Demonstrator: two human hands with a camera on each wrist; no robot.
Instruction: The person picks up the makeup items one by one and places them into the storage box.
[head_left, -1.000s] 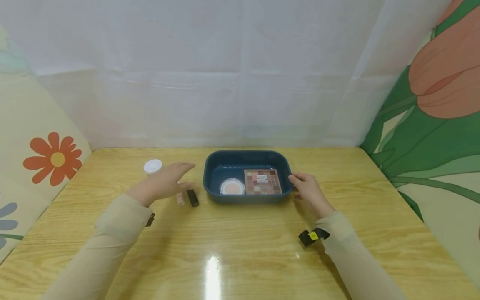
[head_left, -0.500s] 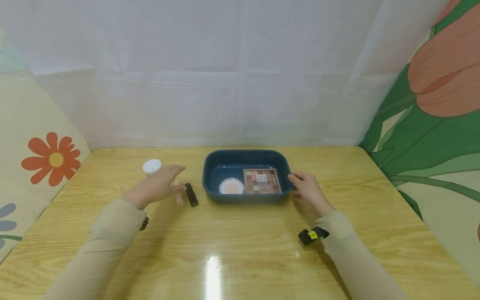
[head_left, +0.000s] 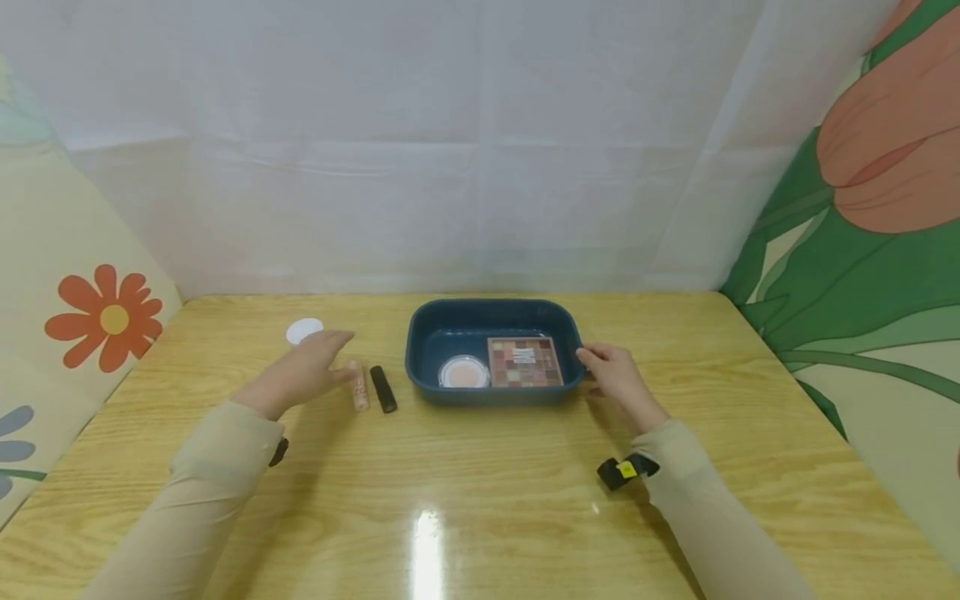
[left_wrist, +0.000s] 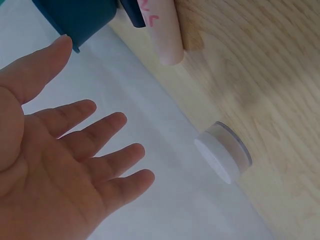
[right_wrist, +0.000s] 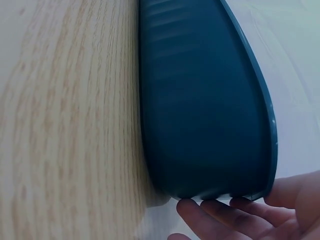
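My left hand (head_left: 296,375) hovers over the left part of the table, fingers spread and nothing in its palm. Just beyond it stands a small round jar with a white lid (left_wrist: 220,152), partly covered by the hand in the head view. To its right lie a pale pink tube with pink markings (head_left: 359,388) and a slim black tube (head_left: 383,389), side by side. My right hand (head_left: 618,385) holds the right end of a dark blue rectangular bin (head_left: 495,397), thumb at the rim and fingertips against the outer wall (right_wrist: 210,100).
Inside the bin lie a round clear-cased powder compact (head_left: 463,372) and a square eyeshadow palette (head_left: 523,363). A white cloth (head_left: 480,167) hangs behind the wooden table (head_left: 510,492), with flower-painted panels at both sides.
My left hand has drawn back leftward, away from the bin, uncovering the pink and black tubes and now covering more of the white-lidded jar. My right hand and the bin have stayed put.
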